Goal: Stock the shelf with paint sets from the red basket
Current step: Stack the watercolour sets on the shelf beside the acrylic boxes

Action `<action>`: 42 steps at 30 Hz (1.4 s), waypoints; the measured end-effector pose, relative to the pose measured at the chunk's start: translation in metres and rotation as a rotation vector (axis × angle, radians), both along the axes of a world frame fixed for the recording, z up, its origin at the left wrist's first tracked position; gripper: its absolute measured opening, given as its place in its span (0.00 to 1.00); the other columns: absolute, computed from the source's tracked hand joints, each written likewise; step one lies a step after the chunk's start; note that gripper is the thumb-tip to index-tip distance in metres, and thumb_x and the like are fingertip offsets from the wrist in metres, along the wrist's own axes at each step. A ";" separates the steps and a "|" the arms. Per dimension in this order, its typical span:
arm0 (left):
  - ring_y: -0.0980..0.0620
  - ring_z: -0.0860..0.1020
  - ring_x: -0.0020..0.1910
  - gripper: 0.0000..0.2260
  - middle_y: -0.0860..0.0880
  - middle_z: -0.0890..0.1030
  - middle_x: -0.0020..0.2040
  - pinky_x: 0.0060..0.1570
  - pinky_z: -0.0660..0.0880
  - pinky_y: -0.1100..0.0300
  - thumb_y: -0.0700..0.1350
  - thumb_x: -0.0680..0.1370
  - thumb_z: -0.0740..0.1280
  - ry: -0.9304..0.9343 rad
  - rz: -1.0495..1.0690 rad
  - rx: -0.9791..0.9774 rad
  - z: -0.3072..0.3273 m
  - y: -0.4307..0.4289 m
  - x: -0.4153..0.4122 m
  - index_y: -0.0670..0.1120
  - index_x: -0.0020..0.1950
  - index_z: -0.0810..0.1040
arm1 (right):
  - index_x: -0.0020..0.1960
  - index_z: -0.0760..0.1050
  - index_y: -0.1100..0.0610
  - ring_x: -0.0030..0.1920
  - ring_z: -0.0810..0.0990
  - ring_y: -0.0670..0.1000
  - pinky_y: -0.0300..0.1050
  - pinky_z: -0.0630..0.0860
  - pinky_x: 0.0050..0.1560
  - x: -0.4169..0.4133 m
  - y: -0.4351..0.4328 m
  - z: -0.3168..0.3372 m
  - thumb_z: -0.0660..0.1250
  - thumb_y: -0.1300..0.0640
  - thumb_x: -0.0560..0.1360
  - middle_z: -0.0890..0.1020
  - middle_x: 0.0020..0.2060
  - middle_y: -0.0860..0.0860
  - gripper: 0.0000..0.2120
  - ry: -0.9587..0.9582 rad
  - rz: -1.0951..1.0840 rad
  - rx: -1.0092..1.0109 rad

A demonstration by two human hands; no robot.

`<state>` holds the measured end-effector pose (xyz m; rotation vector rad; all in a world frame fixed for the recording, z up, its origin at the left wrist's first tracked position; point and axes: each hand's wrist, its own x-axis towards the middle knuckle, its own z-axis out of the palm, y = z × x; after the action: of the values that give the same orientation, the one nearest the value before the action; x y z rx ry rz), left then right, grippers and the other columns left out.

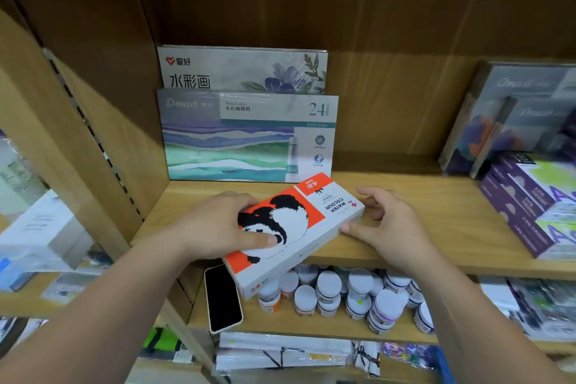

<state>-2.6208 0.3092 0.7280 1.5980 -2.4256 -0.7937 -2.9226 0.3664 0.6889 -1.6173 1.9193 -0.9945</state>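
Item: panda paint set (296, 227), centre frame, lying askew. Its far end is on the shelf (420, 212); its near end overhangs the front edge.
Left hand (215, 224): grips the near end, thumb on top.
Right hand (389, 221): thumb against the side, fingers curved at the far corner; grip unclear.
Risks: if released now, it likely tips onto the phone (223, 299) and jars (358, 293) below. If shoved back hard, it could topple the upright Dmart set (246, 137) behind.

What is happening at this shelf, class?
A person holds a panda-printed water colour box at the wooden shelf. The left hand grips its near end, the right hand its far end. The box overhangs the shelf's front edge. Two bigger paint sets stand upright behind it.
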 end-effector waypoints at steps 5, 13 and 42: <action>0.56 0.80 0.51 0.34 0.57 0.80 0.55 0.52 0.79 0.54 0.74 0.61 0.70 -0.010 -0.025 0.027 -0.003 0.009 -0.032 0.58 0.62 0.78 | 0.63 0.80 0.50 0.41 0.77 0.43 0.46 0.74 0.44 -0.003 0.017 -0.004 0.78 0.44 0.72 0.80 0.41 0.45 0.23 0.067 -0.130 0.013; 0.49 0.85 0.32 0.38 0.54 0.81 0.50 0.32 0.81 0.56 0.54 0.79 0.71 0.208 -0.086 0.180 -0.008 0.030 -0.093 0.59 0.82 0.50 | 0.62 0.79 0.39 0.50 0.85 0.42 0.52 0.83 0.52 0.003 0.045 0.009 0.73 0.42 0.75 0.86 0.51 0.40 0.16 -0.027 0.173 0.073; 0.44 0.80 0.62 0.40 0.49 0.83 0.61 0.60 0.78 0.47 0.80 0.66 0.60 -0.110 -0.002 -0.617 -0.029 -0.009 0.027 0.51 0.62 0.85 | 0.78 0.67 0.47 0.52 0.84 0.41 0.46 0.80 0.62 0.042 -0.031 0.019 0.87 0.46 0.57 0.84 0.55 0.45 0.54 -0.050 0.373 0.252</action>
<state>-2.5943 0.3000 0.6990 1.4070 -2.3992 0.0634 -2.8809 0.3357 0.7077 -1.6969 1.5577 -0.6096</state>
